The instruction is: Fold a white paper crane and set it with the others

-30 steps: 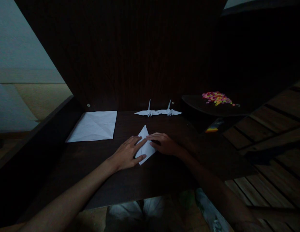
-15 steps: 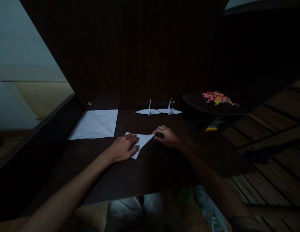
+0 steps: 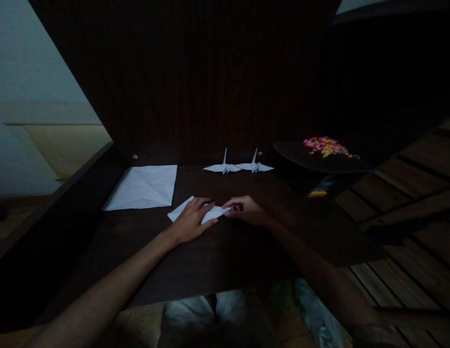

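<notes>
A small folded white paper (image 3: 179,210) lies on the dark tabletop in front of me, its pointed end toward the right. Across its middle, my left hand (image 3: 192,217) presses it down with fingers spread, hiding part of it. My right hand (image 3: 246,211) pinches the paper's right tip between thumb and fingers. Behind the hands stand two white paper cranes (image 3: 225,168), side by side with wing tips meeting. To the left rests a larger creased sheet of white paper (image 3: 145,186), lying flat.
On a rounded dark shelf (image 3: 290,152) at the right sits a heap of small colourful pieces (image 3: 326,146). A tall dark panel (image 3: 210,82) rises behind the table, and a low dark side board (image 3: 65,208) borders the left. Wooden slats (image 3: 420,232) show at far right.
The folded paper has turned and now looks longer and narrower, reaching farther left. My right hand has moved slightly left and down to its tip; my left hand remains over it.
</notes>
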{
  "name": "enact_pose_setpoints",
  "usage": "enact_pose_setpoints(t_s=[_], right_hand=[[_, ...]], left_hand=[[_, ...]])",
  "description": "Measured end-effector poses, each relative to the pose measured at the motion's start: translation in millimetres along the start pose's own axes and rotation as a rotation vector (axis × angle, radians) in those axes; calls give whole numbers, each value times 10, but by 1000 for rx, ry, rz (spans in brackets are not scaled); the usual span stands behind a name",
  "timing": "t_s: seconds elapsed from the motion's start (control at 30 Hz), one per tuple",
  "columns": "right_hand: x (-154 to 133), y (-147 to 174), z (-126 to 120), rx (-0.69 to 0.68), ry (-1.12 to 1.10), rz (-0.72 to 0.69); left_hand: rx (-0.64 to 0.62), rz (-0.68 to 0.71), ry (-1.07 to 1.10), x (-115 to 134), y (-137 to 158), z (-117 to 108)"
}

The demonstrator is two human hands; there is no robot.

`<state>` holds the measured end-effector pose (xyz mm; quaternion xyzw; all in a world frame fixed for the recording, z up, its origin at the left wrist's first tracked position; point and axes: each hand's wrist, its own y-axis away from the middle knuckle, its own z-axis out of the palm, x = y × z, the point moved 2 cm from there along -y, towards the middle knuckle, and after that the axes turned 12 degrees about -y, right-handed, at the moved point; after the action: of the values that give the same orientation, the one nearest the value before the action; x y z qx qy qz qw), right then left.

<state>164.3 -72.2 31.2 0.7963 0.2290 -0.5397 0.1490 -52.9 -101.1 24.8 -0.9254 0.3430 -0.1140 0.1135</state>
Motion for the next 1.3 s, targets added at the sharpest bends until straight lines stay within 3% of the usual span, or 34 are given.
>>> enact_pose_setpoints(t_s=[0.27, 0.87, 1.07, 1.3], right_hand=[[66, -22, 2, 14, -95, 54], [97, -43, 49, 118, -322, 201], [18, -20, 99, 119, -396, 98], [-70, -19, 141, 238, -539, -52]], left_hand=[[-164, 30, 33, -28, -16, 39], [-56, -44, 113, 12, -45, 26], [58, -137, 166, 94, -101, -135], [10, -287, 575, 79, -126, -193]])
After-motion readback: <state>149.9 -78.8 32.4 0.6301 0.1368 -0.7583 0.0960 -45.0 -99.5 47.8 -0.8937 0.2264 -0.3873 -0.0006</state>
